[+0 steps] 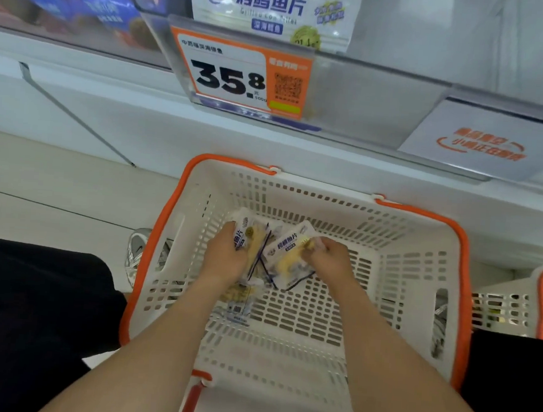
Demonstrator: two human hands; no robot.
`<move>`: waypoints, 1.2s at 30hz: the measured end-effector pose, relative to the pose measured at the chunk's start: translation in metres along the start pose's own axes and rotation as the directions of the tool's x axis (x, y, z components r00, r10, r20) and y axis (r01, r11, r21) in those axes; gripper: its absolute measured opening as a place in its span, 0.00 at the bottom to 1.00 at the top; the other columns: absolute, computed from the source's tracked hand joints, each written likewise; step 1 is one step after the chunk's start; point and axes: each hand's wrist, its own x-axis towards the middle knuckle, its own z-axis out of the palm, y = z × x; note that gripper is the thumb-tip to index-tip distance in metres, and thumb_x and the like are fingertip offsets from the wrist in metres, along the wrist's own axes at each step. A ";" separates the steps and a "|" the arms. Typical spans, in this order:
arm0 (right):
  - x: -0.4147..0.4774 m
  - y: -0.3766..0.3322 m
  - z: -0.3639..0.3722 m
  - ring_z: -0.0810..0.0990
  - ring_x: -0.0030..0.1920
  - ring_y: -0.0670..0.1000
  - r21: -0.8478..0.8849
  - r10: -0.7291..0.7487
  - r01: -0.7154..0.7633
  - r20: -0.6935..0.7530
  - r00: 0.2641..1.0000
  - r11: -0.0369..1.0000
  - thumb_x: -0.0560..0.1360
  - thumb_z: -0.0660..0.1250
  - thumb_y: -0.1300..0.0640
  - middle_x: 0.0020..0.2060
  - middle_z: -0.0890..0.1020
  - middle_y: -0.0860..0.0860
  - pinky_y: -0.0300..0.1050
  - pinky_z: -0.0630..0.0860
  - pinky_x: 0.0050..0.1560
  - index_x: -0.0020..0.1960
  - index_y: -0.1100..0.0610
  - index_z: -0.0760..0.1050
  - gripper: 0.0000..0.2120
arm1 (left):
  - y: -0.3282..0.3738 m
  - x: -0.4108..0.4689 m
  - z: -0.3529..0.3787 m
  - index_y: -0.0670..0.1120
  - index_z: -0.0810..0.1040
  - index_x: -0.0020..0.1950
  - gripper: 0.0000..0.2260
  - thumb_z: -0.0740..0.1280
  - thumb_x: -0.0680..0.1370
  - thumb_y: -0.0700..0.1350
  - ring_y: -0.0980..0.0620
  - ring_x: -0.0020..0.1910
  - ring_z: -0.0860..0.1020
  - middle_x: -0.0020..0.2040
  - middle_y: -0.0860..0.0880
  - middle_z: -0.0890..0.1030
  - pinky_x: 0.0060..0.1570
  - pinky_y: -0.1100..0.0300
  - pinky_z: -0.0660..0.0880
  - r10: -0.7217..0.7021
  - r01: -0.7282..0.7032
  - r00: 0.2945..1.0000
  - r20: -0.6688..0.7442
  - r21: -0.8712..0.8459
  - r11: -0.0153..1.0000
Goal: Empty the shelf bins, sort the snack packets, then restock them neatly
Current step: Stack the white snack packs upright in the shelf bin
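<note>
With the left hand [224, 257] gripping stacked snack packets [254, 240] and the right hand [326, 259] pinching a single packet [287, 256] at 12 o'clock inside the basket [466, 302], slick film could slip, scattering the stack.

White slotted basket [399, 258], orange rim; white-yellow packets [287, 252].

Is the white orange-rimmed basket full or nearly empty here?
The basket is nearly empty: only a few snack packets lie in it, held by the left hand and right hand; most of its slotted floor shows bare.
</note>
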 end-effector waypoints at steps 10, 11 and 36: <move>-0.043 -0.037 -0.019 0.83 0.43 0.49 -0.287 -0.307 0.351 0.188 0.933 0.891 0.66 0.85 0.52 0.40 0.85 0.49 0.48 0.81 0.47 0.43 0.53 0.82 0.13 | 0.043 -0.028 -0.003 0.51 0.79 0.63 0.12 0.57 0.87 0.45 0.49 0.62 0.79 0.62 0.51 0.82 0.63 0.50 0.75 0.136 -0.129 0.983 0.120 -0.065 0.990; -0.049 -0.042 -0.020 0.82 0.45 0.48 -0.305 -0.328 0.362 0.159 0.931 0.881 0.66 0.85 0.51 0.44 0.84 0.47 0.48 0.81 0.47 0.47 0.53 0.80 0.17 | 0.048 -0.031 -0.007 0.51 0.79 0.61 0.10 0.59 0.86 0.48 0.49 0.59 0.80 0.59 0.51 0.82 0.61 0.50 0.76 0.172 -0.167 0.979 0.114 -0.048 0.985; -0.278 -0.311 -0.155 0.79 0.35 0.40 -0.312 -0.773 0.864 0.394 0.497 0.396 0.73 0.81 0.56 0.35 0.84 0.42 0.39 0.74 0.39 0.47 0.51 0.83 0.08 | 0.320 -0.160 -0.225 0.54 0.80 0.58 0.24 0.85 0.66 0.52 0.51 0.49 0.84 0.54 0.50 0.85 0.50 0.52 0.82 0.778 -0.795 0.605 0.171 0.069 0.603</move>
